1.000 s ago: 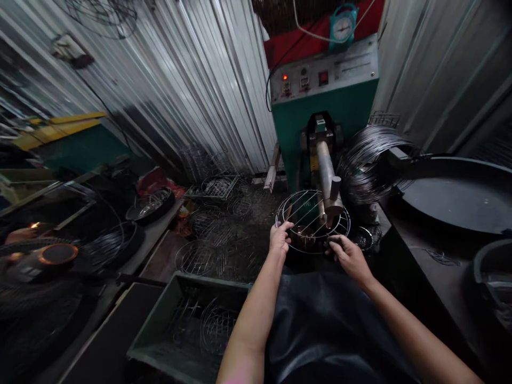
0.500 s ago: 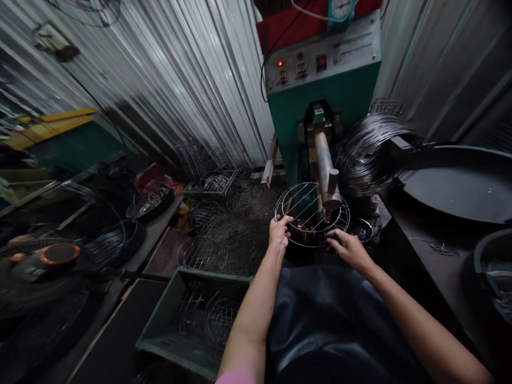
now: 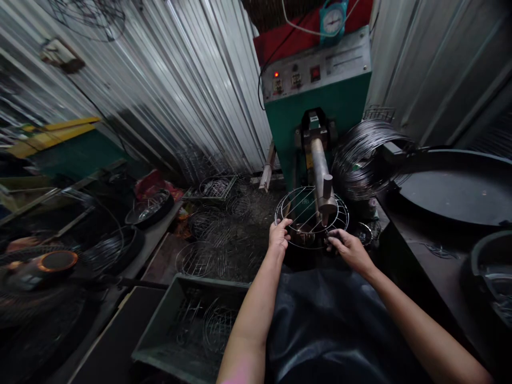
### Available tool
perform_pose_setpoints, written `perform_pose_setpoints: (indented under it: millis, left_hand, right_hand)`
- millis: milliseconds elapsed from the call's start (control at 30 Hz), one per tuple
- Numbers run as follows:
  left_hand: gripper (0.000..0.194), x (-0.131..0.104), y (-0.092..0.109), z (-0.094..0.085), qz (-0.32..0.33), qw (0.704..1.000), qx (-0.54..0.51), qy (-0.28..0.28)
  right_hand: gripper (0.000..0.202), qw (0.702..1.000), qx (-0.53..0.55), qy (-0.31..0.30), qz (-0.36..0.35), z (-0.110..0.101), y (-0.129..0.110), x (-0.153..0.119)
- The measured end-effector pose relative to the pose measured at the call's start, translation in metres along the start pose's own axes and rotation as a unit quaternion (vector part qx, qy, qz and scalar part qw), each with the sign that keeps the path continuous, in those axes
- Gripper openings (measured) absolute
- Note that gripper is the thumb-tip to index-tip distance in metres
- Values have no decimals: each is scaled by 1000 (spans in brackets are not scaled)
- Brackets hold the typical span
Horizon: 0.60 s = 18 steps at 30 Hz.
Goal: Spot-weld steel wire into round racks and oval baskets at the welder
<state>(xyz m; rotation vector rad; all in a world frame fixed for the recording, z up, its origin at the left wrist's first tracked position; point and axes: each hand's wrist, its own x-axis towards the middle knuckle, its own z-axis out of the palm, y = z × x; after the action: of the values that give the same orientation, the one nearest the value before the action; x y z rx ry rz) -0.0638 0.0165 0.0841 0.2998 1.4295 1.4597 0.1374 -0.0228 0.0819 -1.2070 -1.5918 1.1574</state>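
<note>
A round wire rack (image 3: 306, 213) of concentric rings and parallel bars lies under the metal arm (image 3: 320, 165) of a green machine (image 3: 316, 90). Fingers of my left hand (image 3: 280, 234) pinch the rack's left front rim. On the right front side, my right hand (image 3: 347, 246) is closed with thumb and fingertips together near the rim; whatever small piece is between them is too dark to make out. The arm's lower tip (image 3: 325, 218) comes down just above the rack's front right part, close to my right fingertips.
A green crate (image 3: 160, 330) with wire racks stands at the lower left. A wire coil (image 3: 360, 154) and a large black pan (image 3: 452, 186) are on the right. More wire racks (image 3: 212, 221) pile up on the left, near a fan (image 3: 56, 261).
The camera view has tilted slightly, so the machine sits lower in the picture. My right fingertips have shifted a little at the rack's front rim. My left hand keeps its grip.
</note>
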Motion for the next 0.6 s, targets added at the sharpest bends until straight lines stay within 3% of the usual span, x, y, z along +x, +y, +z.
perform_pose_setpoints:
  millis: [467,600]
  left_hand:
    - [38,1,0,5,-25,1000,6,6]
    - [37,1,-1,5,-28,999,15,25]
  right_hand:
    - [20,999,-31,7,-4,-4,-2,7]
    - [20,1000,19,4,19,0,-4,8]
